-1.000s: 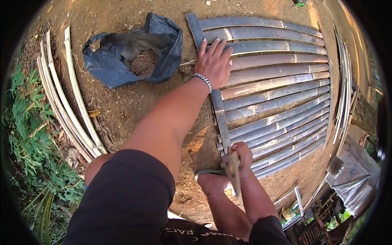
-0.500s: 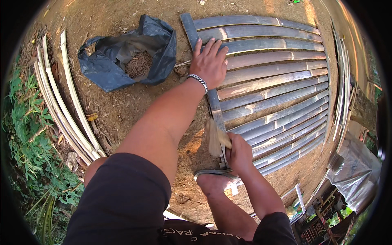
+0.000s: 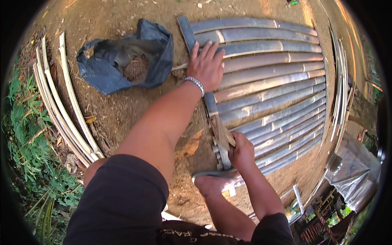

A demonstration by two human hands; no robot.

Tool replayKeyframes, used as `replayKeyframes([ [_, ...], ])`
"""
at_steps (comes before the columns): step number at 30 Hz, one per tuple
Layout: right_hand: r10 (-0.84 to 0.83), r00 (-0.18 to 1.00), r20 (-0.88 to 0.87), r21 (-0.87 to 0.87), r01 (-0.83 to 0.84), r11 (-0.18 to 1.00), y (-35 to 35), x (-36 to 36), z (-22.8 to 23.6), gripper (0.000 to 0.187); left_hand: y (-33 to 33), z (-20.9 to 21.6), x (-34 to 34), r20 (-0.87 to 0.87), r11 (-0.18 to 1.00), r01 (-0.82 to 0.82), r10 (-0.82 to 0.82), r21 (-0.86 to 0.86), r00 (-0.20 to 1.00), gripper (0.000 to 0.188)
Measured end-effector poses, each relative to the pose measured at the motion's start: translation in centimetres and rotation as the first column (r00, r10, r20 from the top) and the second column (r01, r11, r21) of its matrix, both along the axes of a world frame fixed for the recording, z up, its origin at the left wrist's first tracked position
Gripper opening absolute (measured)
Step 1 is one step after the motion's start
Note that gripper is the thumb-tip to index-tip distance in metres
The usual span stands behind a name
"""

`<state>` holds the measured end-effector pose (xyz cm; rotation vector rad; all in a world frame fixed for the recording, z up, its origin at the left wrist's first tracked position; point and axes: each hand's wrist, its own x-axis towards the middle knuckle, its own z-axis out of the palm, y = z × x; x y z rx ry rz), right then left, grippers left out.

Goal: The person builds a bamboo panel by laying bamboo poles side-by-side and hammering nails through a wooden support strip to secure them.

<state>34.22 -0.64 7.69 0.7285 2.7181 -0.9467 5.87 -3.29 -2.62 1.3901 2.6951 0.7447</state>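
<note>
Bamboo slats (image 3: 269, 81) lie side by side on the bare dirt ground (image 3: 122, 118), forming a flat panel that fills the upper right of the view, and a grey crosspiece (image 3: 192, 41) runs across their near ends from the top of the panel down toward the person's feet. The left hand (image 3: 207, 65) presses flat on this crosspiece where it meets the upper slats, fingers spread and palm down, so it grasps nothing; a beaded bracelet (image 3: 195, 84) circles that wrist. Lower along the same crosspiece, the right hand (image 3: 241, 150) is clenched around a wooden tool (image 3: 222, 132), whose pale worn end points up and left and sits against the crosspiece; what kind of tool it is cannot be told from here. Just below that hand, a foot in a sandal (image 3: 214, 179) rests on the ground at the lower end of the crosspiece. To the left of the panel, close to the left hand, a crumpled dark blue plastic bag (image 3: 106, 69) lies open with dry brown fibre inside. Farther left, well apart from the panel, a bundle of thin pale bamboo strips (image 3: 61, 110) lies along the edge of green weeds (image 3: 28, 163). More thin strips (image 3: 339, 90) lie beside the panel's far edge.
</note>
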Motion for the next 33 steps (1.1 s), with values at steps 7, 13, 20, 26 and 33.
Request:
replayKeyframes([
  [7, 0.035, 0.997, -0.074, 0.037, -0.032, 0.999, -0.1, 2.6, -1.1, 0.038, 0.2, -0.5, 1.0, 0.039, 1.000, 0.008, -0.008, -0.006, 0.999, 0.047],
  [13, 0.208, 0.924, -0.320, -0.062, -0.239, 0.969, -1.0, 0.4, 1.6, 0.036, -0.2, -0.4, 0.3, 0.002, 1.000, -0.001, 0.001, -0.005, 1.000, 0.046],
  [20, 0.059, 0.998, -0.016, 0.025, -0.059, 0.998, -0.4, 0.7, -1.2, 0.038, -0.1, -0.6, 0.6, 0.001, 1.000, 0.008, -0.008, -0.008, 1.000, 0.045],
  [26, -0.052, 0.997, -0.054, -0.124, 0.045, 0.991, -0.8, 1.8, -0.4, 0.036, 0.2, -0.4, 0.8, 0.007, 1.000, 0.010, -0.010, 0.011, 1.000, 0.046],
  [33, 0.035, 0.931, -0.363, -0.178, -0.106, 0.978, -0.6, 2.2, 0.6, 0.033, 0.0, 0.0, -0.1, -0.010, 1.000, 0.005, -0.005, 0.020, 1.000, 0.046],
])
